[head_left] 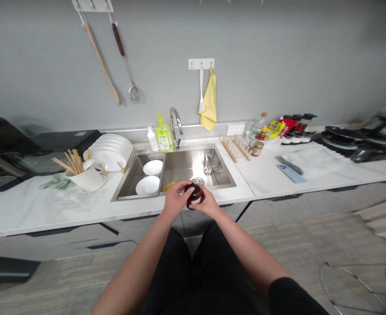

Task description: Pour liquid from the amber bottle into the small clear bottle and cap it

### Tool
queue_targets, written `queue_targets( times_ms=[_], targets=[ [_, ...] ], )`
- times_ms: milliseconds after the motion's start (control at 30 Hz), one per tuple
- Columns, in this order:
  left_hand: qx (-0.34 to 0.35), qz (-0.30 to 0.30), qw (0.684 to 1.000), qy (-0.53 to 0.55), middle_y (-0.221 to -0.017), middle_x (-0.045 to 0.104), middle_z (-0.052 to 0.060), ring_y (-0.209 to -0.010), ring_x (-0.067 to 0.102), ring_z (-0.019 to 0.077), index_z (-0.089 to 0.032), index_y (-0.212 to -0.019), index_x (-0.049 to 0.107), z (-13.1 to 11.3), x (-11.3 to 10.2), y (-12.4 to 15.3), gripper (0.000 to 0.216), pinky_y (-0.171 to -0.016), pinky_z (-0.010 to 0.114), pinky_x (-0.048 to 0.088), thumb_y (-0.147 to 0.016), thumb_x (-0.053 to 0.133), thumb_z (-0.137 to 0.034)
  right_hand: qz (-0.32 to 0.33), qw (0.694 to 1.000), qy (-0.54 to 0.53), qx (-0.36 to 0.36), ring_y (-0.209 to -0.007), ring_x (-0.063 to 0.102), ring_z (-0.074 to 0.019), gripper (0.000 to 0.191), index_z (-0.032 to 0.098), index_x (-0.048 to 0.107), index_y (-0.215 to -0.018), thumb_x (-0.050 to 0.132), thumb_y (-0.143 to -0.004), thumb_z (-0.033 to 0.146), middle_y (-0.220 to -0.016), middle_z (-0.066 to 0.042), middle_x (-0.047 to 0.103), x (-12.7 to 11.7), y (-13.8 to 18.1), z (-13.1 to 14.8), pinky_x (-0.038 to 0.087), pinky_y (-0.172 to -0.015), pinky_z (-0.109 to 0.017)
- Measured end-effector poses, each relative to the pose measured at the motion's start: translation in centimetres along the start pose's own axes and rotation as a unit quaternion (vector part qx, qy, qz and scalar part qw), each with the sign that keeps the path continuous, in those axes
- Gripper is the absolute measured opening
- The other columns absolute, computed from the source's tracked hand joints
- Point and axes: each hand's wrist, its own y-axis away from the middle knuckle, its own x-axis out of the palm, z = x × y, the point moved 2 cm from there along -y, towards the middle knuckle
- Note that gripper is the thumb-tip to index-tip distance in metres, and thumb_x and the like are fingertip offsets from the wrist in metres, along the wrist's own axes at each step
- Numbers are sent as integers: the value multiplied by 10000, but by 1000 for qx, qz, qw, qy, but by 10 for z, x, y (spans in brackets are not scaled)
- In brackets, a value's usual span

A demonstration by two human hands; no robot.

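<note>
Both hands hold a small dark reddish-brown jar [195, 200] with a black lid and a pale label, just in front of the sink's near edge. The fingers of my left hand [177, 199] close around the jar's lid and left side. My right hand [209, 202] wraps the jar's right side and lower part. Behind the jar lies the steel sink [188, 162]. Whether the lid is loose cannot be made out.
White bowls [147, 186] sit in the sink's left rack. The faucet [175, 127], soap bottle [164, 136] and stacked plates [109, 151] stand behind and left. To the right are a wooden rack [236, 148], small jar [257, 148], phone [291, 173] and knife [289, 164].
</note>
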Motion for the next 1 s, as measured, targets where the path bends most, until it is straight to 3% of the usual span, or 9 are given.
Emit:
queue_targets(
  times_ms=[333,467,633,767,900,1000],
  targets=[
    [47,15,993,-107,-1242,889,94,-1195,845,332,-267,-1081,862,-10,-1,-6,141,-1143,564,659,-957,807,-304,21,999,-15,20,-1262,800,-355,967,260,669,-1522,1061,-644,367,-1376,-82,824,0,-4,-6,629,-1155,-527],
    [92,19,984,-154,-1198,885,86,-1161,834,322,-273,-1050,865,-21,-1,-10,104,-1091,530,667,-963,809,-284,1,1000,28,11,-1278,785,-357,931,267,682,-1505,1047,-653,351,-1395,-79,817,-1,-3,-4,609,-1183,-529],
    [107,4,964,-245,-1040,837,82,-975,808,296,-268,-964,855,-34,3,-14,36,-920,452,657,-944,858,-299,-3,999,46,5,-1304,771,-354,935,246,669,-1515,1038,-660,331,-1423,-86,803,-1,-2,-4,593,-1193,-508],
    [90,-17,951,-295,-959,780,83,-848,763,272,-246,-861,808,-37,6,-15,176,-807,412,621,-923,903,-380,-1,999,39,12,-1215,790,-333,887,235,682,-1472,1035,-665,337,-1334,-74,823,0,-2,-6,624,-1126,-483],
    [125,27,958,-257,-1117,856,97,-1074,815,313,-259,-1027,832,-33,4,-12,77,-979,453,641,-1010,762,-287,4,999,34,11,-1187,796,-320,913,244,674,-1499,1031,-662,326,-1332,-63,825,-2,-3,-3,633,-1108,-474],
    [120,69,969,-204,-1216,877,71,-1189,825,312,-275,-1136,824,-28,2,-12,206,-1085,495,639,-1012,679,-197,7,999,39,10,-1238,788,-340,959,255,671,-1526,1042,-644,331,-1363,-68,824,-3,-3,-1,615,-1152,-505]
  ],
)
